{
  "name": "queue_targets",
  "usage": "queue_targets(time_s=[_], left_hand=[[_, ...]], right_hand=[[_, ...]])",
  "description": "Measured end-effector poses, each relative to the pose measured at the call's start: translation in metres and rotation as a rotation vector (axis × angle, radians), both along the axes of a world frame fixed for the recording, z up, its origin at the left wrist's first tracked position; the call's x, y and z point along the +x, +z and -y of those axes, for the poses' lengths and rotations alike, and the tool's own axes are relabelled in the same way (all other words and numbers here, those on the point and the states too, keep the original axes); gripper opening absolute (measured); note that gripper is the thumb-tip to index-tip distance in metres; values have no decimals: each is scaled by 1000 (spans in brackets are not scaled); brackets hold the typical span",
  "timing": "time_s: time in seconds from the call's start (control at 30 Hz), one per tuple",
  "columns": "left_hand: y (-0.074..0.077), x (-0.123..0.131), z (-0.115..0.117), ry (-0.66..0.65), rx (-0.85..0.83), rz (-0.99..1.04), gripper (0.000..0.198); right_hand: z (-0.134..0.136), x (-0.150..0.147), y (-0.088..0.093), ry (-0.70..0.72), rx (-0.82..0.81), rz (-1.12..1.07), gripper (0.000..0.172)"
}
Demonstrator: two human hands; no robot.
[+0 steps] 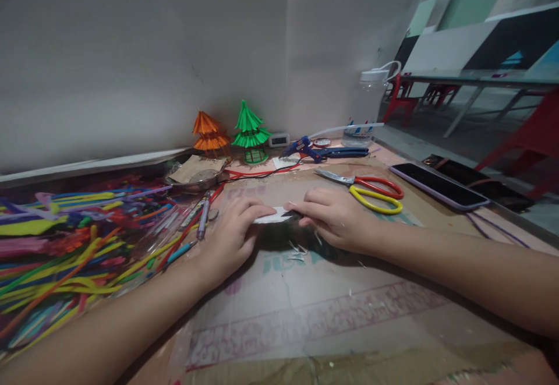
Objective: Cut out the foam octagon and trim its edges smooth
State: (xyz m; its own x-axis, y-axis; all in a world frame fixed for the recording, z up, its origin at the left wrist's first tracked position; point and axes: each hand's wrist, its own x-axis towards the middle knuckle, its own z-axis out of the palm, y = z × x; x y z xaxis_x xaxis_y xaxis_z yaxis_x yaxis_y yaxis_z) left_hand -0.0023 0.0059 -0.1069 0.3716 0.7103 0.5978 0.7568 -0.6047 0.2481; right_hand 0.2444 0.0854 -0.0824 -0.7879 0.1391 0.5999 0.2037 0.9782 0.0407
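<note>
Left of the scissors (351,182), our left hand (238,228) pinches a white strip (269,217) in its fingers (257,212); whether our right hand (334,216), at the scissors-side end, grips too, we cannot tell. Uneven pulling could tear it.

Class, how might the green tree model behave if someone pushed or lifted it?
The green tree model would probably feel light, since its tiers look made of thin strips. Pushed high up, it might tip: its base looks narrower than its lower tier.
</note>
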Motion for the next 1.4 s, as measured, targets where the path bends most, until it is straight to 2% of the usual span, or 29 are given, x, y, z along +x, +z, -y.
queue_targets(time_s=[0.4, 0.6, 1.07, 1.4], left_hand=[[-3, -1, -3, -46, -59, 64, 33], [-3, -1, -3, -41, -75, 49, 31], [-3, 3, 0, -31, -71, 39, 29], [-1, 4, -1, -54, -46, 66, 28]], right_hand=[[-3, -1, -3, 5, 29, -23, 33], [0, -1, -4, -10, -6, -4, 39], [1, -5, -9, 10, 61, -71, 41], [1, -4, -10, 35, -59, -85, 36]])
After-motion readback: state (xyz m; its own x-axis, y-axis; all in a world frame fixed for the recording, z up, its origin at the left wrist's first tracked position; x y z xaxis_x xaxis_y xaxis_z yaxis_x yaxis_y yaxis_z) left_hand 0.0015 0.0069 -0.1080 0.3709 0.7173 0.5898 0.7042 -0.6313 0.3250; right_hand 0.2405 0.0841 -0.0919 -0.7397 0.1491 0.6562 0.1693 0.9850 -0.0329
